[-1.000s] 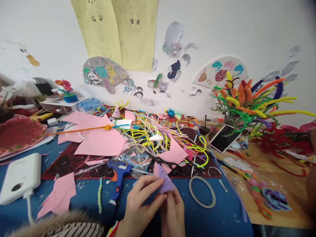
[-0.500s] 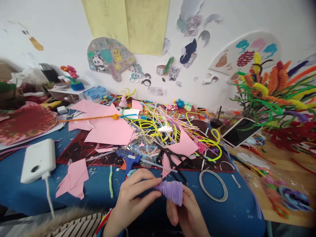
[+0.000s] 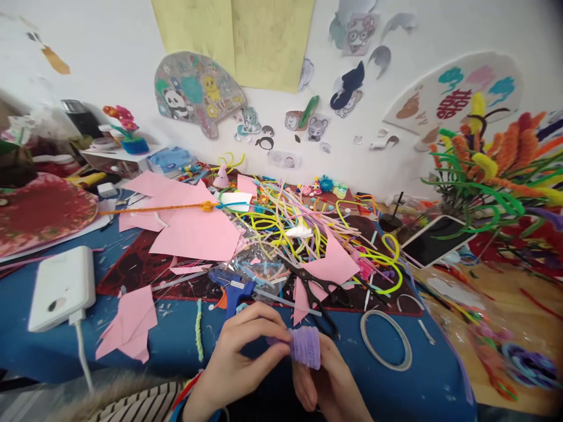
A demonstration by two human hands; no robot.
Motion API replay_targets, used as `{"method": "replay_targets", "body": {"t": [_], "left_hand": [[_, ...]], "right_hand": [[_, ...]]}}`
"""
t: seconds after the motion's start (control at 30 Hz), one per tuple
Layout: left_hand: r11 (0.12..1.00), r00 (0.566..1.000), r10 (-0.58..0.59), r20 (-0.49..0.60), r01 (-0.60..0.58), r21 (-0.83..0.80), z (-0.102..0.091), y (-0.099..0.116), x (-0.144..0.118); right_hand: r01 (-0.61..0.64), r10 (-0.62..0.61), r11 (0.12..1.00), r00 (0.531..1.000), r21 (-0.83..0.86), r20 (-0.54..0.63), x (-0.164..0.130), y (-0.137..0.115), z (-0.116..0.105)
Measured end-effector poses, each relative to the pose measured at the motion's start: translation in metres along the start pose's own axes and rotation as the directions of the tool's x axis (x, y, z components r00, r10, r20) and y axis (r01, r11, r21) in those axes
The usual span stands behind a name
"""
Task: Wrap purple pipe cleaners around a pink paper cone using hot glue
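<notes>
A fuzzy purple pipe-cleaner cone is held between both hands near the table's front edge. My left hand pinches its narrow end from the left with fingertips and thumb. My right hand cups the wide end from below, palm up. The cone lies sideways, its ribbed coils facing the camera. Just beyond the hands lie a blue glue gun and black scissors.
A blue cloth covers the table. On it are pink paper pieces, a tangle of pipe cleaners, a tape ring, a white power bank with cable, a phone and a pipe-cleaner bouquet.
The cone has been turned from upright to lying sideways in the hands. My right hand has rotated palm up beneath it. The camera view has drifted right and down.
</notes>
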State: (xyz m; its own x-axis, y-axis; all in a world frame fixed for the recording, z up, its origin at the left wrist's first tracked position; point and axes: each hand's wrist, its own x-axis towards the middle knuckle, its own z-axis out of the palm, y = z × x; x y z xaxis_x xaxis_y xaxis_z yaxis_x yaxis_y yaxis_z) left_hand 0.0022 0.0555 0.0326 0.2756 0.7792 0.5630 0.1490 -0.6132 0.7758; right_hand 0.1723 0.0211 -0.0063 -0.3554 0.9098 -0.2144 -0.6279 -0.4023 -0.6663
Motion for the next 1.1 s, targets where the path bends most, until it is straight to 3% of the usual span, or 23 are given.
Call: {"method": "replay_targets", "body": {"t": [0.2, 0.3, 0.4, 0.53, 0.63, 0.67, 0.73, 0.8, 0.87, 1.0, 1.03, 1.1], "left_hand": [[0.981, 0.984, 0.174, 0.04, -0.177, 0.085, -0.003, -0.01, 0.018], [0.975, 0.978, 0.205, 0.043, -0.208, 0.077, -0.002, -0.017, 0.026], [0.974, 0.979, 0.199, 0.049, -0.203, 0.097, -0.002, -0.023, 0.031], [0.985, 0.991, 0.12, -0.065, -0.111, 0.134, -0.003, -0.029, 0.034], [0.99, 0.987, 0.017, -0.162, 0.006, 0.143, -0.005, -0.032, 0.034], [0.991, 0.983, -0.023, -0.184, 0.047, 0.129, -0.005, -0.033, 0.035], [0.989, 0.973, -0.097, -0.209, 0.118, 0.092, -0.006, -0.033, 0.036], [0.985, 0.965, -0.144, -0.218, 0.161, 0.063, -0.005, -0.032, 0.037], [0.982, 0.957, -0.17, -0.233, 0.184, 0.041, -0.004, -0.031, 0.037], [0.979, 0.949, -0.195, -0.248, 0.202, 0.002, -0.001, -0.032, 0.034], [0.979, 0.951, -0.197, -0.239, 0.203, 0.0, -0.001, -0.032, 0.034], [0.979, 0.953, -0.199, -0.228, 0.205, 0.006, -0.001, -0.033, 0.034]], "right_hand": [[-0.143, 0.104, 0.962, 0.979, 0.231, 0.173, 0.011, -0.01, 0.0], [-0.239, 0.157, 0.924, 0.949, 0.299, 0.272, 0.015, -0.015, -0.001], [-0.288, 0.196, 0.908, 0.934, 0.303, 0.3, 0.02, -0.019, -0.001], [-0.19, 0.151, 0.962, 0.969, 0.198, 0.194, 0.026, -0.026, -0.001], [-0.008, 0.004, 0.997, 0.998, -0.078, -0.059, 0.028, -0.03, 0.001], [0.063, -0.095, 0.979, 0.982, -0.192, -0.162, 0.029, -0.029, 0.002], [0.175, -0.306, 0.907, 0.898, -0.382, -0.316, 0.031, -0.027, 0.004], [0.246, -0.459, 0.828, 0.814, -0.504, -0.356, 0.036, -0.023, 0.005], [0.331, -0.591, 0.726, 0.749, -0.603, -0.299, 0.041, -0.019, 0.003], [0.495, -0.813, 0.354, 0.582, -0.794, 0.0, 0.048, -0.018, 0.002], [0.493, -0.824, 0.298, 0.565, -0.817, 0.04, 0.049, -0.018, 0.004], [0.463, -0.835, 0.296, 0.55, -0.836, 0.009, 0.05, -0.019, 0.008]]}}
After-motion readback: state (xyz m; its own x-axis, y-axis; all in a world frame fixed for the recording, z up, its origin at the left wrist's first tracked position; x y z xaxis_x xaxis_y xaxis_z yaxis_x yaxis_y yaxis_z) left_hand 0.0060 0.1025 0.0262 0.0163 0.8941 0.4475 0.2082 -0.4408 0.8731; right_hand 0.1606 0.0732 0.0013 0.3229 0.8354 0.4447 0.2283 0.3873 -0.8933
